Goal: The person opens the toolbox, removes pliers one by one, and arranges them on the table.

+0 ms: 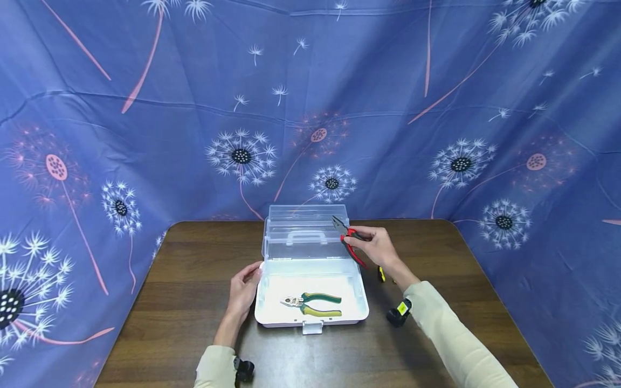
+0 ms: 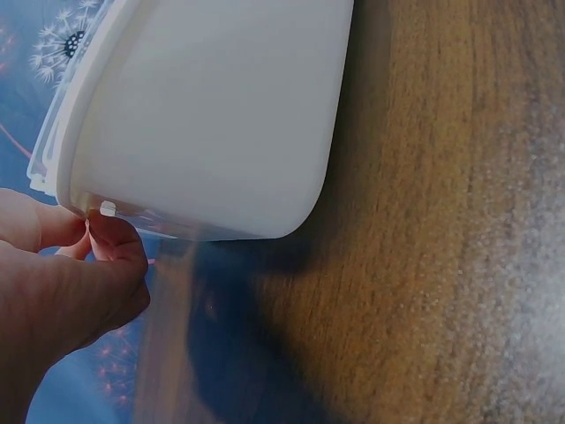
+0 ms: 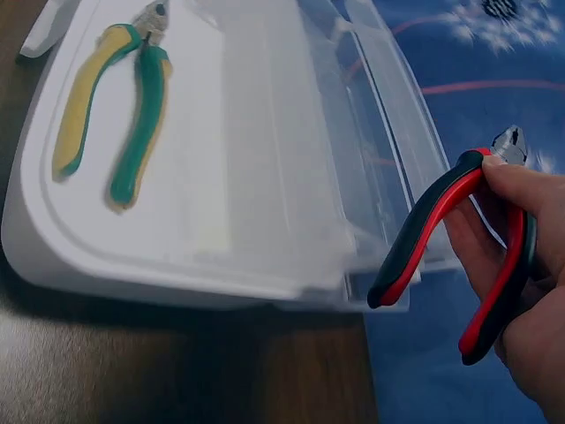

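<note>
A white plastic toolbox stands on the table with its clear lid swung back. Inside lie pliers with green and yellow handles, their head toward the left. My right hand holds red-and-black pliers above the box's right rear corner. Their handles are spread, and the thumb presses near the pivot in the right wrist view. At the box's left rear side is my left hand. In the left wrist view its thumb and curled index finger pinch the box's rear corner by the rim.
A small black-and-yellow item lies on the wooden table, partly hidden by the right forearm. Behind the table hangs a blue cloth with dandelion prints. A latch sticks out from the box's front.
</note>
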### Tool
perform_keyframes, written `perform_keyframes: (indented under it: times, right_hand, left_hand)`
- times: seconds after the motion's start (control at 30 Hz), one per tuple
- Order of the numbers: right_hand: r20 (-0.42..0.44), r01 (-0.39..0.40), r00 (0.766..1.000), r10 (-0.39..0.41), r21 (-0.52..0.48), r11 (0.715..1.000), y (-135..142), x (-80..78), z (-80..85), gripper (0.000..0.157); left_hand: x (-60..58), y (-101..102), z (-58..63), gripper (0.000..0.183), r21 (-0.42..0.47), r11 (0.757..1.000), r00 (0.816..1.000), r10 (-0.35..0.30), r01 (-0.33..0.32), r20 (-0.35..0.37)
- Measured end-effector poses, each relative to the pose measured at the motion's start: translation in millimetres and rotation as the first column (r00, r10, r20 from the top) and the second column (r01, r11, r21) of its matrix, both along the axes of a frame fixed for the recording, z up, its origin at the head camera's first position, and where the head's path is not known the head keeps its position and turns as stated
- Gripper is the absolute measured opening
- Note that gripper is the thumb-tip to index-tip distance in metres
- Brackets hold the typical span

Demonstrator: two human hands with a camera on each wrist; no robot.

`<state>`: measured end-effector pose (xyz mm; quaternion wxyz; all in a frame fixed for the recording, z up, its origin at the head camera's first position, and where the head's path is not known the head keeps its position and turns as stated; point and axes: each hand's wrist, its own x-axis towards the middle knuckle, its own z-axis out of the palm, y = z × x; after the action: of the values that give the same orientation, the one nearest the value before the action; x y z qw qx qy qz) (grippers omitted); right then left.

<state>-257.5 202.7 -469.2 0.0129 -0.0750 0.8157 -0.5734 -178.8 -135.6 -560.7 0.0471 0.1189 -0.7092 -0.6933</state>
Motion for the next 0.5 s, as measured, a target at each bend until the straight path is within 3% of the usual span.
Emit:
perform_keyframes:
  times: [0.23,0.5]
  right_hand:
    - [0.12,0.112,0.988,-0.097,-0.132,0.985,33.8,-0.6,-3.7,0.052]
    - [0.175,0.19,0.973,-0.152,-0.221,0.957,71.5,6.0,-15.6,0.055]
  left_hand:
    - [-0.6,0.2,-0.8,0.028,-0.016,1.0,1.0,0.007,-0.007,0.005]
    - [-0.9,0.2,-1.1,0.029,-0.014,1.0,1.0,0.003,-0.003,0.02]
